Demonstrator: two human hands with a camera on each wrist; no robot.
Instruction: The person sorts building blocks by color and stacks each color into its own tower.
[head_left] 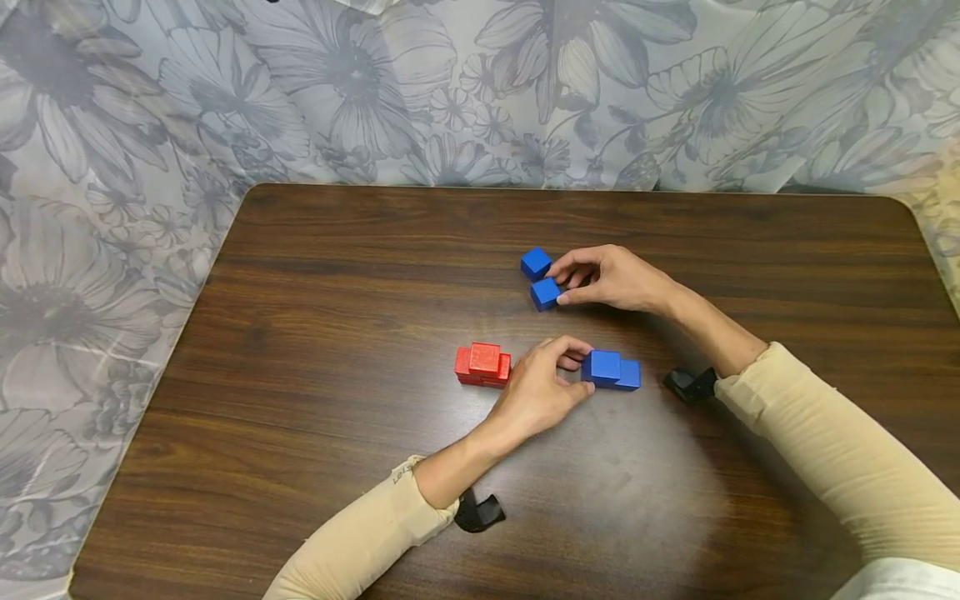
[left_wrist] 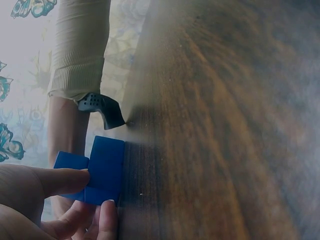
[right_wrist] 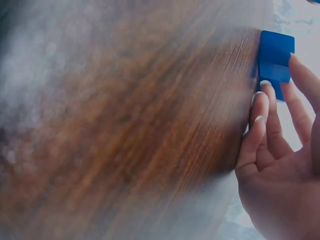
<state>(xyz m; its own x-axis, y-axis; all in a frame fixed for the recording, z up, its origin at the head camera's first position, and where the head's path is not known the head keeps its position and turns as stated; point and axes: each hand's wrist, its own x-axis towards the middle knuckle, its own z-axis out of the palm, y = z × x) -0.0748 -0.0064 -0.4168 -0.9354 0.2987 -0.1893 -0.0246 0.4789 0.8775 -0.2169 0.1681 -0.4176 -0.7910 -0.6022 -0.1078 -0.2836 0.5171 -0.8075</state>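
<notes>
My left hand [head_left: 542, 385] holds the upper blue block [left_wrist: 71, 161] between thumb and fingers. That block rests on a lower blue layer [head_left: 630, 374] that extends to its right; a seam crosses this layer in the left wrist view. My right hand [head_left: 618, 279] pinches a blue cube [head_left: 544, 294] on the table, thumb at its near side and index finger at its far side. A second blue cube [head_left: 536, 262] sits just behind it, close to the index finger. The right hand's other fingers are bent near the tabletop.
Left of my left wrist stands a small red block stack [head_left: 484, 358], with one block raised in its middle. Black wrist-worn pieces [head_left: 480, 512] stick out beside both cuffs. The brown wooden table [head_left: 337, 275] meets a flower-patterned curtain [head_left: 360, 83] at its back and left edges.
</notes>
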